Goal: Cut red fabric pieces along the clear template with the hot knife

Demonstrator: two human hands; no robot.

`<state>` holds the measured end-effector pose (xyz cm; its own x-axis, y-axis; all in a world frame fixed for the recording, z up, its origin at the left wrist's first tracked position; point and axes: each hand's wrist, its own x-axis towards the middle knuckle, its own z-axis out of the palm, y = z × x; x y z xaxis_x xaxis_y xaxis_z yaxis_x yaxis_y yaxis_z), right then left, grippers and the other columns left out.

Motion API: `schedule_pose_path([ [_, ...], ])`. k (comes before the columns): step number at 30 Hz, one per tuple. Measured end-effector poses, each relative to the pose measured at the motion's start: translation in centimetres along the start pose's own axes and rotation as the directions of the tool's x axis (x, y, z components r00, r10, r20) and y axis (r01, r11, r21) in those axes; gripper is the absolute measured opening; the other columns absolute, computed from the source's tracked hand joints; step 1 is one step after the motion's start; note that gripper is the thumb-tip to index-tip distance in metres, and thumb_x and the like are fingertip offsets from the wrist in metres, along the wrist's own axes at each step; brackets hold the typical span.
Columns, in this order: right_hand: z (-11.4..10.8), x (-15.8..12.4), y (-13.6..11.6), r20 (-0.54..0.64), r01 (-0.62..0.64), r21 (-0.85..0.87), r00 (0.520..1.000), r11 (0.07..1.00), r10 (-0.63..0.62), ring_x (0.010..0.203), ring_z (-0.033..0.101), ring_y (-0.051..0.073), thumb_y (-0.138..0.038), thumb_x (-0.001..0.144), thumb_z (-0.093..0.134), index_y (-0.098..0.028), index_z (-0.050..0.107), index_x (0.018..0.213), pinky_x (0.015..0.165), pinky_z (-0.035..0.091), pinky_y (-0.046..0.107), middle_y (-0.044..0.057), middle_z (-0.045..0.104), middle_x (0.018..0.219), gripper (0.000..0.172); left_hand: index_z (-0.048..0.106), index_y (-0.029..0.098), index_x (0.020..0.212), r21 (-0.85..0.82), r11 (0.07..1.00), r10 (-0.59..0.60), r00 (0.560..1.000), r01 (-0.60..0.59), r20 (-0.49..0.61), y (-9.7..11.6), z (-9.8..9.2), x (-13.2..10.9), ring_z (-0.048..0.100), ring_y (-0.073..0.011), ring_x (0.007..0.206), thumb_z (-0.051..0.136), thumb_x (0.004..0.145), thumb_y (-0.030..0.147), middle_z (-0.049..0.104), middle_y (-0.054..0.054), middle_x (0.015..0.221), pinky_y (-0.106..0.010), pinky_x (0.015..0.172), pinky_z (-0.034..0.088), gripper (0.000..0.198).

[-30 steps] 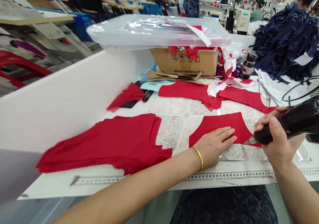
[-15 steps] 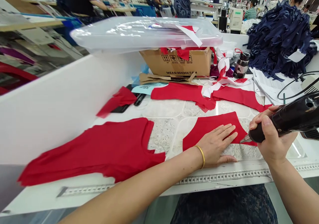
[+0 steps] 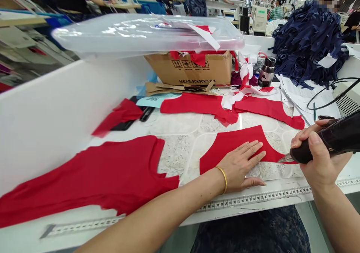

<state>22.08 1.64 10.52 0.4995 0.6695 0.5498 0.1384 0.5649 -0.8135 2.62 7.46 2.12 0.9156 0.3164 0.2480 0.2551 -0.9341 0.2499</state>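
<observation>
My left hand (image 3: 242,166) lies flat, fingers apart, on a red fabric piece (image 3: 233,148), pressing it to the stone-patterned worktop (image 3: 174,155). My right hand (image 3: 317,159) grips a black handheld electric fabric cutter (image 3: 326,144). Its small metal blade (image 3: 284,158) touches the red piece's right edge. A larger red garment panel (image 3: 84,178) lies to the left of my left forearm, apart from my hands. A gold bangle (image 3: 222,179) circles my left wrist.
A clear plastic lid (image 3: 146,33) lies over a cardboard box (image 3: 188,71) behind further red pieces (image 3: 197,104). A navy fabric heap (image 3: 308,39) and papers (image 3: 306,99) sit to the right. A tape measure (image 3: 253,198) runs along the near edge; a white partition (image 3: 56,110) stands left.
My view has swung right, shifting everything left in the frame. Both hands remain on the same red piece, and the blade stays at its right edge.
</observation>
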Motion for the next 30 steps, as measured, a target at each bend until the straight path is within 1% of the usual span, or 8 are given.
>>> schedule_pose_path([
  [5, -0.5, 0.0, 0.1, -0.022, 0.027, 0.000, 0.999, 1.000, -0.027, 0.048, 0.059, 0.014, -0.037, 0.081, 0.079, -0.023, 0.060, 0.100, 0.050, 0.050, 0.030, -0.007, 0.063, 0.062, 0.031, 0.046, 0.011, 0.152, -0.029, 0.999, -0.013, 1.000, 0.014, 0.015, -0.1, 0.1, -0.1, 0.031, -0.0351, 0.153, 0.044, 0.099, 0.072, 0.038, -0.023, 0.161, -0.054, 0.123, 0.032, 0.080],
  [8, -0.4, -0.1, 0.2, -0.020, 0.021, -0.005, 1.000, 1.000, -0.021, 0.049, 0.060, 0.014, -0.038, 0.082, 0.080, -0.024, 0.060, 0.100, 0.050, 0.051, 0.030, -0.007, 0.064, 0.063, 0.030, 0.046, 0.009, 0.151, -0.020, 1.000, -0.011, 1.000, 0.012, 0.015, -0.1, 0.0, -0.1, 0.032, -0.0364, 0.153, 0.044, 0.099, 0.071, 0.038, -0.024, 0.161, -0.053, 0.123, 0.032, 0.081],
  [13, -0.3, -0.2, 0.4, -0.046, -0.008, -0.051, 0.999, 0.999, 0.006, 0.049, 0.060, 0.014, -0.041, 0.082, 0.079, -0.023, 0.059, 0.090, 0.050, 0.052, 0.031, -0.006, 0.062, 0.062, 0.028, 0.045, 0.011, 0.152, -0.009, 1.000, -0.019, 1.000, 0.019, 0.025, -0.1, 0.0, -0.1, 0.031, -0.0350, 0.153, 0.044, 0.099, 0.072, 0.038, -0.023, 0.161, -0.052, 0.124, 0.032, 0.080],
  [19, -1.4, 0.4, -0.2, -0.084, 0.018, -0.045, 0.996, 0.999, -0.022, 0.045, 0.058, 0.015, -0.041, 0.077, 0.082, -0.024, 0.059, 0.098, 0.048, 0.051, 0.031, -0.007, 0.062, 0.059, 0.035, 0.043, 0.013, 0.154, -0.003, 1.000, -0.026, 0.998, 0.026, 0.056, -0.2, -0.1, -0.1, 0.028, -0.0328, 0.155, 0.039, 0.100, 0.072, 0.035, -0.020, 0.164, -0.050, 0.125, 0.029, 0.080],
  [22, -2.0, 0.7, -0.3, -0.112, 0.022, -0.066, 0.993, 0.998, -0.029, 0.043, 0.058, 0.015, -0.041, 0.075, 0.083, -0.023, 0.059, 0.097, 0.045, 0.049, 0.030, -0.007, 0.062, 0.058, 0.037, 0.044, 0.013, 0.153, 0.011, 0.999, -0.030, 0.999, 0.030, 0.035, -0.2, 0.4, -0.1, 0.029, -0.0325, 0.154, 0.040, 0.099, 0.073, 0.036, -0.019, 0.163, -0.049, 0.125, 0.028, 0.081],
  [25, -2.3, 0.9, -0.3, -0.128, 0.039, -0.090, 0.991, 0.995, -0.051, 0.043, 0.058, 0.014, -0.043, 0.074, 0.083, -0.023, 0.060, 0.095, 0.044, 0.048, 0.029, -0.007, 0.061, 0.057, 0.037, 0.045, 0.013, 0.152, 0.032, 0.998, -0.056, 0.998, 0.056, -0.012, -0.3, 1.5, -0.1, 0.029, -0.0328, 0.154, 0.043, 0.097, 0.076, 0.038, -0.019, 0.163, -0.049, 0.125, 0.028, 0.084],
  [28, -2.5, 0.9, -0.1, -0.133, 0.053, -0.094, 0.989, 0.994, -0.065, 0.043, 0.056, 0.013, -0.043, 0.075, 0.083, -0.022, 0.060, 0.094, 0.045, 0.049, 0.029, -0.007, 0.062, 0.058, 0.036, 0.046, 0.015, 0.153, 0.042, 0.997, -0.069, 0.997, 0.070, -0.029, -0.4, 2.6, -0.2, 0.029, -0.0331, 0.154, 0.042, 0.096, 0.078, 0.038, -0.018, 0.163, -0.050, 0.125, 0.028, 0.085],
  [30, -2.6, 0.8, 0.1, -0.131, 0.049, -0.101, 0.989, 0.994, -0.062, 0.043, 0.056, 0.013, -0.042, 0.076, 0.083, -0.022, 0.060, 0.093, 0.046, 0.050, 0.030, -0.007, 0.062, 0.059, 0.035, 0.046, 0.015, 0.152, 0.048, 0.997, -0.066, 0.997, 0.068, -0.030, -0.3, 2.6, -0.1, 0.030, -0.0332, 0.154, 0.041, 0.096, 0.078, 0.038, -0.019, 0.162, -0.051, 0.125, 0.029, 0.085],
])
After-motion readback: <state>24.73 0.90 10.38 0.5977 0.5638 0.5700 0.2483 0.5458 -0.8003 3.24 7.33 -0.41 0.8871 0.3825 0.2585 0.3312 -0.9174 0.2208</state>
